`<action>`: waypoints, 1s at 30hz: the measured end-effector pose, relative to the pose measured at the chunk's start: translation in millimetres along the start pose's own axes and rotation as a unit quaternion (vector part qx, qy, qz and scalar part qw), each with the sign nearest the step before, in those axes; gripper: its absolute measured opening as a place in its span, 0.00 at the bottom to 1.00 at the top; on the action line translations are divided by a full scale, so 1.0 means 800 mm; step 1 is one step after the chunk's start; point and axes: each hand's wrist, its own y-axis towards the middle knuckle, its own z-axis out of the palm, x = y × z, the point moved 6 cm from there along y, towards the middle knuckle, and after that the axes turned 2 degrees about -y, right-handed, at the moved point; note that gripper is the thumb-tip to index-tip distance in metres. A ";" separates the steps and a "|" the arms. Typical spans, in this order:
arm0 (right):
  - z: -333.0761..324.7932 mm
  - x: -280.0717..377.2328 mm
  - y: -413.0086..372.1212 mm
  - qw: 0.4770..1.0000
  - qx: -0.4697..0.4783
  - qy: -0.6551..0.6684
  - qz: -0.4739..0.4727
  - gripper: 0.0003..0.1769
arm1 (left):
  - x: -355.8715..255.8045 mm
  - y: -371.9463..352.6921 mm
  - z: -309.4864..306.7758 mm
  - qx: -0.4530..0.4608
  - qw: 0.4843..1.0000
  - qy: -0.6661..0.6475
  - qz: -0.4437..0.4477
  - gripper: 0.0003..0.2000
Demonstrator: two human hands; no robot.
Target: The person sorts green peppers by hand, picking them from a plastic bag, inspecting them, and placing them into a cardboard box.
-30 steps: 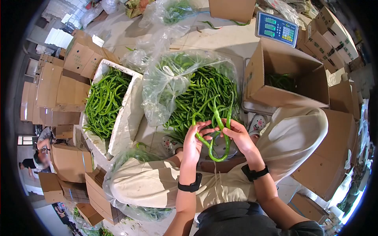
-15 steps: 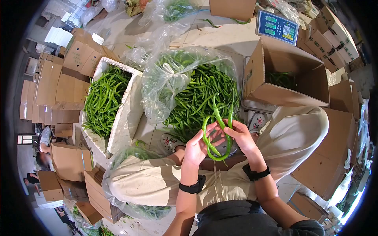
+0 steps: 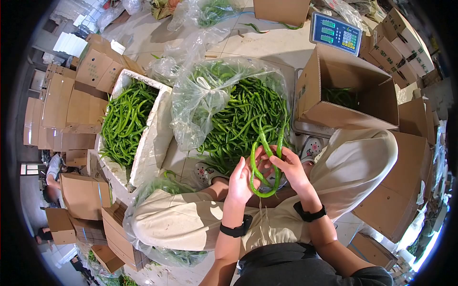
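Long curved green chili peppers [image 3: 275, 183] are held in front of my lap. My right hand [image 3: 292, 168] grips them between thumb and fingers. My left hand [image 3: 242, 180] cups them from the other side, its fingers behind the peppers and its thumb standing apart. Part of those fingers is hidden. Just beyond both hands, a heap of green chili peppers [image 3: 248, 107] fills an opened clear plastic bag [image 3: 198, 107] on the floor.
To the left stands a white foam box [image 3: 155, 138] full of chili peppers. On the right, an open cardboard box [image 3: 310, 86] with some peppers inside sits on a scale platform [image 3: 305, 127], below its display [image 3: 336, 33]. Stacked cartons [image 3: 86, 107] line the left side.
My left hand has shifted slightly right, closer to my right hand. The left end of the held peppers has swung up and inward. My right hand has barely moved.
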 end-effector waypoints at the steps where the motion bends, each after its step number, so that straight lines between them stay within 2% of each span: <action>1: 0.002 0.000 0.000 1.000 0.001 -0.003 -0.004 0.19 | 0.004 0.001 -0.001 -0.015 1.000 0.014 0.008 0.30; 4: 0.002 -0.013 -0.002 0.998 -0.040 -0.038 -0.006 0.21 | 0.012 0.002 0.003 -0.062 0.997 0.035 0.021 0.32; 6: 0.007 -0.014 -0.004 0.999 -0.044 0.001 0.014 0.21 | 0.017 0.003 -0.001 -0.077 0.996 0.047 0.012 0.33; 10: 0.018 -0.010 -0.006 1.000 0.009 -0.001 -0.022 0.24 | 0.020 0.004 -0.005 -0.065 0.998 0.020 0.018 0.35; 14: 0.016 -0.012 -0.006 1.000 0.020 -0.014 0.011 0.25 | 0.014 0.001 0.001 -0.009 0.999 0.043 -0.003 0.36; 16: 0.013 -0.014 -0.005 0.999 0.027 0.032 0.034 0.23 | 0.010 -0.002 -0.008 -0.083 0.996 0.033 0.011 0.37; 17: 0.011 0.003 -0.006 0.998 0.006 0.061 0.013 0.22 | 0.007 -0.004 -0.013 -0.120 0.992 0.028 0.020 0.37; 18: 0.007 0.026 -0.010 0.996 -0.012 0.089 -0.009 0.22 | 0.000 -0.004 -0.010 -0.075 0.996 0.041 0.020 0.37; 19: 0.005 0.054 -0.016 0.992 -0.032 0.118 -0.030 0.21 | -0.002 0.000 -0.018 -0.068 0.996 0.027 0.047 0.35; 20: -0.002 0.098 -0.024 0.988 -0.106 0.067 -0.093 0.20 | -0.005 0.000 -0.027 -0.074 0.995 0.043 0.049 0.33; 21: -0.008 0.147 -0.033 0.971 -0.182 0.015 -0.154 0.20 | -0.010 0.000 -0.037 -0.081 0.994 0.059 0.049 0.30; 23: -0.022 0.233 -0.047 0.898 -0.278 0.077 -0.332 0.19 | -0.015 0.008 -0.073 -0.164 0.976 0.134 0.044 0.22; 25: -0.074 0.281 -0.052 0.845 -0.339 0.021 -0.413 0.17 | -0.012 0.033 -0.123 -0.193 0.963 0.183 0.050 0.18; 26: -0.098 0.293 -0.046 0.835 -0.352 0.038 -0.422 0.17 | -0.007 0.050 -0.147 -0.231 0.956 0.173 0.046 0.17; 27: -0.122 0.301 -0.040 0.824 -0.363 0.056 -0.430 0.16 | -0.003 0.071 -0.168 -0.253 0.930 0.262 0.039 0.17; 29: -0.178 0.287 -0.022 0.846 -0.362 0.056 -0.388 0.20 | 0.010 0.112 -0.221 -0.293 0.853 0.430 0.026 0.17; 30: -0.202 0.271 -0.014 0.861 -0.361 0.055 -0.355 0.22 | 0.020 0.139 -0.260 -0.251 0.764 0.593 0.052 0.18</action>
